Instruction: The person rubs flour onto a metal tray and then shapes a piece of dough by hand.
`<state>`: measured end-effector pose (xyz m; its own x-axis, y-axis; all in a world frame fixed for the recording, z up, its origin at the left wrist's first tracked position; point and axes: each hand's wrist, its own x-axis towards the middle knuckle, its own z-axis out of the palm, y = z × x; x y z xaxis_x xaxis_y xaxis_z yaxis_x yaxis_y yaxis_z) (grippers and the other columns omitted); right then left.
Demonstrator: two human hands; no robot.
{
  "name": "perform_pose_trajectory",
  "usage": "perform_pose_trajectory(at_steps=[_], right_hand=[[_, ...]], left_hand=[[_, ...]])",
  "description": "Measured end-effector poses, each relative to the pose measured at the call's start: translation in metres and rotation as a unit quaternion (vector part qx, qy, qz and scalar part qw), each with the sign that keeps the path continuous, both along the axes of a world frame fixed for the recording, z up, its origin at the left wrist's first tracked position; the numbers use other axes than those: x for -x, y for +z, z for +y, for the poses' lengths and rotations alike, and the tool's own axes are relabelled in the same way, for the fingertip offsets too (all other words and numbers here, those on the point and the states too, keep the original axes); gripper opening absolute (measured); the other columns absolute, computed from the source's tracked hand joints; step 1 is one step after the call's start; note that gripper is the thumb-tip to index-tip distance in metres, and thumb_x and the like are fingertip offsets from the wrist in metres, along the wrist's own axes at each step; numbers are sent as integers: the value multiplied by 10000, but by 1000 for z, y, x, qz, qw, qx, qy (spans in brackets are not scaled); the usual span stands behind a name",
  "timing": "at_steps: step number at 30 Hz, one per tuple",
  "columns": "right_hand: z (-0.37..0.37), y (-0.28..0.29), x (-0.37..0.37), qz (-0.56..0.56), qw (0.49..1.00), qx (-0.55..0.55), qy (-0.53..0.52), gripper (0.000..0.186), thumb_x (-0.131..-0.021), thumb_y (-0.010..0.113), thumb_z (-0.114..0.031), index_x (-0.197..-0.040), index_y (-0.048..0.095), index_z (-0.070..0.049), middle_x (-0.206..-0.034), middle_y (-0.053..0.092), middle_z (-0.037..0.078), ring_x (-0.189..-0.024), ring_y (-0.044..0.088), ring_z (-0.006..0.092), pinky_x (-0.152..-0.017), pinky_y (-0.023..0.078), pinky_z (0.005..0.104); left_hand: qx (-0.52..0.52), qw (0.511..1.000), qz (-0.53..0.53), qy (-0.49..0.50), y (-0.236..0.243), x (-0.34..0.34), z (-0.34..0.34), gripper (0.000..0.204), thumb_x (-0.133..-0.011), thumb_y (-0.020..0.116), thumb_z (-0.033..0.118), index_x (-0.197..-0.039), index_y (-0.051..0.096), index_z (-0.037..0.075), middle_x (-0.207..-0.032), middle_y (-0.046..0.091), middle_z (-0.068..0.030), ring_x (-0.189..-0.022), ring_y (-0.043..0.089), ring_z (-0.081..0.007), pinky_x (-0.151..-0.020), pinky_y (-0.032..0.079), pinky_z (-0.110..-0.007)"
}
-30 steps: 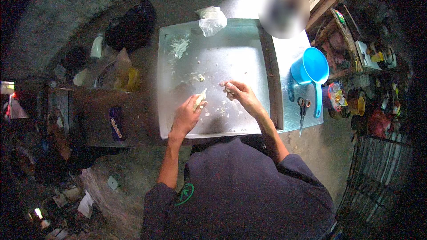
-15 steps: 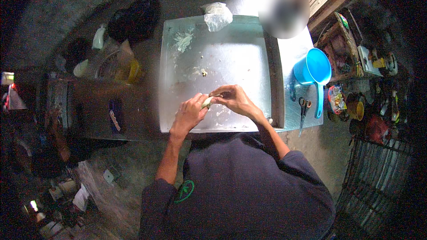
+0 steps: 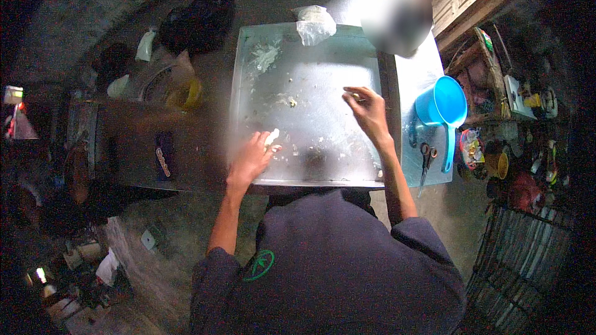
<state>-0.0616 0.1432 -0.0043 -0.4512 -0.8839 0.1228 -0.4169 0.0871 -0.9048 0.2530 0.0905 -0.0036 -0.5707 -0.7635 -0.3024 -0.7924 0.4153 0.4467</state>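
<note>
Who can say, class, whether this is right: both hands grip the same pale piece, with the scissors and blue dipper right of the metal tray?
Not quite: the head view shows only the left hand gripping the pale piece; the right hand is apart from it.

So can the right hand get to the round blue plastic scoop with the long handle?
Probably yes: the right hand is over the shiny rectangular tray, and the blue scoop rests past the tray's right edge, with nothing tall seen between. The hand may be pinching something small, though.
</note>
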Motion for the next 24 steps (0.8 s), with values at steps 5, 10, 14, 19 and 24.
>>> perform_pose_trajectory(at_steps=[5,10,14,19,24], right_hand=[[-47,-45,-49,197,970,-31,137,316,-893,624,15,-1204,678,-14,-1216,653,185,-1032,663,318,-907,548,384],[-51,-86,-85,368,902,29,223,523,-820,556,-46,-1334,526,48,-1459,459,245,-1354,426,407,-1156,339,469],[-44,-96,-84,368,893,77,246,495,-852,543,-75,-1337,522,19,-1497,415,234,-1314,454,413,-1126,377,449],[-67,-101,-68,302,886,-28,352,470,-884,608,-153,-1320,464,-49,-1276,526,204,-1093,549,390,-888,506,487],[-64,-103,-66,284,885,-20,368,545,-860,651,-200,-1310,427,11,-1168,527,198,-1068,550,374,-883,495,474]], left_hand=[[56,995,13,81,-16,12,1,541,-937,651,301,-1387,468,64,-1221,508,-205,-1119,549,-434,-929,480,-514],[132,984,55,106,-18,5,8,586,-880,710,166,-1401,471,43,-1298,483,-179,-1224,463,-388,-1045,413,-473],[147,980,69,118,-19,-5,12,549,-873,706,122,-1375,501,40,-1355,467,-157,-1243,450,-378,-1086,377,-466],[122,976,130,124,-24,-11,17,501,-886,682,77,-1359,522,46,-1407,446,-141,-1294,437,-375,-1109,370,-456],[116,971,155,143,-34,-13,17,485,-896,668,60,-1359,527,55,-1441,431,-136,-1326,444,-374,-1125,378,-443]])
